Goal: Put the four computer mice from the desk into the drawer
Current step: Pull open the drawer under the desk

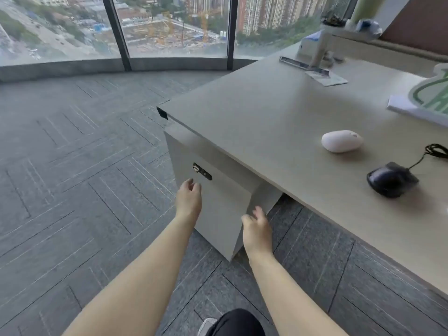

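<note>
**Both hands at the cabinet, two mice on the desk**

I have both hands down at the cabinet (pixel 218 202) under the left end of the desk (pixel 266 112). My left hand (pixel 188 198) hovers at its front face just below the small black lock (pixel 202 171), fingers loosely curled and holding nothing. My right hand (pixel 257 230) sits at the cabinet's near right edge, fingers spread and empty; I cannot tell whether it touches the panel. The front is shut. Up on the desk to the right lies a white mouse (pixel 342 141), and nearer, close by it, a black mouse (pixel 391 179) with its cord (pixel 434 151) trailing off right. Far beyond, windows (pixel 169 25) overlook a city.
</note>
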`<control>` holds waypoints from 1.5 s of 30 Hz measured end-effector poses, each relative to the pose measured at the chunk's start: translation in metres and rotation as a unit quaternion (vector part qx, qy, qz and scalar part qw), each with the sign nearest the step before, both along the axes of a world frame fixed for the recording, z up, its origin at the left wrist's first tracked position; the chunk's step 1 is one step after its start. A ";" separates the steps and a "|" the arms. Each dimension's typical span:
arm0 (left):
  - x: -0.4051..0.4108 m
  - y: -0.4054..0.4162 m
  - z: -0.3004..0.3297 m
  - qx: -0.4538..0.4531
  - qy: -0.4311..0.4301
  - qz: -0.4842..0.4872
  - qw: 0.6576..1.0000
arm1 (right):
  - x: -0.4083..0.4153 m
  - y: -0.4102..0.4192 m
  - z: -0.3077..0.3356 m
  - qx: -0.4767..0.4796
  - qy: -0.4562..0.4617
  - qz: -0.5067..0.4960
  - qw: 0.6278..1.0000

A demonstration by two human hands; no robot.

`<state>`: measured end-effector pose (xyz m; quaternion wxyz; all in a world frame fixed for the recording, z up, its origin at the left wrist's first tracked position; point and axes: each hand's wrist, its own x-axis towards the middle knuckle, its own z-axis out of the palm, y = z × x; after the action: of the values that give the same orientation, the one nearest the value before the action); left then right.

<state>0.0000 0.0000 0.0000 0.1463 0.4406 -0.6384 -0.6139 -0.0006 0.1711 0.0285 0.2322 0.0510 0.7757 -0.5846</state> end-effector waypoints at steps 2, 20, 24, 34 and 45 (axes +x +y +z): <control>-0.021 -0.010 -0.006 0.056 0.025 0.035 0.998 | -0.009 -0.007 -0.007 -0.011 -0.001 -0.005 1.000; -0.041 -0.058 -0.019 0.193 0.014 0.175 0.965 | 0.017 -0.015 -0.024 0.036 0.037 0.019 0.998; 0.015 -0.062 -0.014 0.191 0.019 0.198 0.961 | 0.059 -0.010 -0.019 0.023 0.043 0.057 0.997; 0.162 -0.071 -0.019 0.180 0.071 0.244 0.950 | 0.169 -0.005 -0.020 -0.006 0.020 0.194 0.981; 0.243 -0.077 -0.014 0.149 0.064 0.265 0.951 | 0.227 -0.011 -0.019 0.012 0.021 0.278 0.960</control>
<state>0.2425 -0.0768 -0.0140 0.2769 0.5702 -0.3893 -0.6683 0.2260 0.1605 0.0099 0.3684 -0.1766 0.7712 -0.4882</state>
